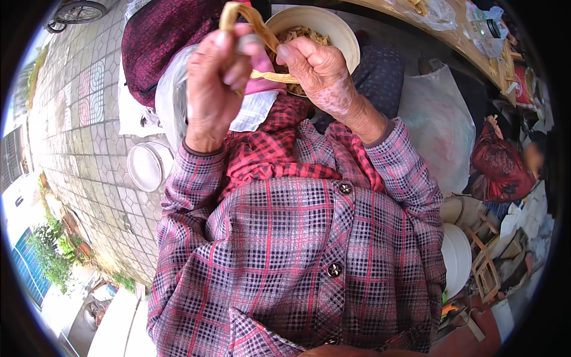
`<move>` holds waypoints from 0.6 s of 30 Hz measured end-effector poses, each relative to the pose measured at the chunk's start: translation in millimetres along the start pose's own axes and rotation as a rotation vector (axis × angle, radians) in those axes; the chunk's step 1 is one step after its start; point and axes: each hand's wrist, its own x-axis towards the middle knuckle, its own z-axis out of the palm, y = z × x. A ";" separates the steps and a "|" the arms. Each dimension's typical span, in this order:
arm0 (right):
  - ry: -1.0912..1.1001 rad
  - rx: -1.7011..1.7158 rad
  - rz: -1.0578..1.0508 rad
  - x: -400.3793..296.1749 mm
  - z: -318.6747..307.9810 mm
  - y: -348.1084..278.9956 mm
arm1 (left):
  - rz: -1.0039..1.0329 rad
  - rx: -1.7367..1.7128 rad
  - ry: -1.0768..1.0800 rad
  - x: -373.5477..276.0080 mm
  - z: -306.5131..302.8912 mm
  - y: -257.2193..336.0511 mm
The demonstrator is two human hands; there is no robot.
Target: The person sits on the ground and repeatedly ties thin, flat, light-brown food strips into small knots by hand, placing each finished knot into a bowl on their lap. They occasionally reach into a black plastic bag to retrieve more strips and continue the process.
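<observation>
A yellowish, flat strip of plant-like material (256, 20) arches between my two hands, and a second length of it runs lower down from one hand to the other. My left hand (216, 80), slightly blurred, pinches the strip with curled fingers. Thumb and forefinger of my right hand (328, 76) close on its other end. Behind and partly under the hands stands a round, pale basin (345, 33) holding brownish-yellow shredded pieces (308, 33). A white cloth (254, 111) and red-and-black checked fabric (267, 147) lie on my lap.
A dark red patterned bag (165, 44) and clear plastic (171, 98) sit at the upper left. A white lidded bucket (145, 166) stands on the paving. At upper right is a wooden table (466, 47) with a jar (482, 29). Another person in dark red (502, 156) sits at the right.
</observation>
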 end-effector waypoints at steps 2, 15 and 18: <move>0.044 0.121 -0.017 -5.2 0.3 2.1 | 0.077 0.297 -0.115 -3.4 3.9 -14.2; -0.108 0.212 0.273 -31.7 -18.4 3.8 | 0.626 1.383 -0.404 -3.2 1.7 -34.5; -0.009 0.382 0.418 -36.7 -8.8 10.6 | 0.563 1.339 -0.451 -4.9 1.7 -36.1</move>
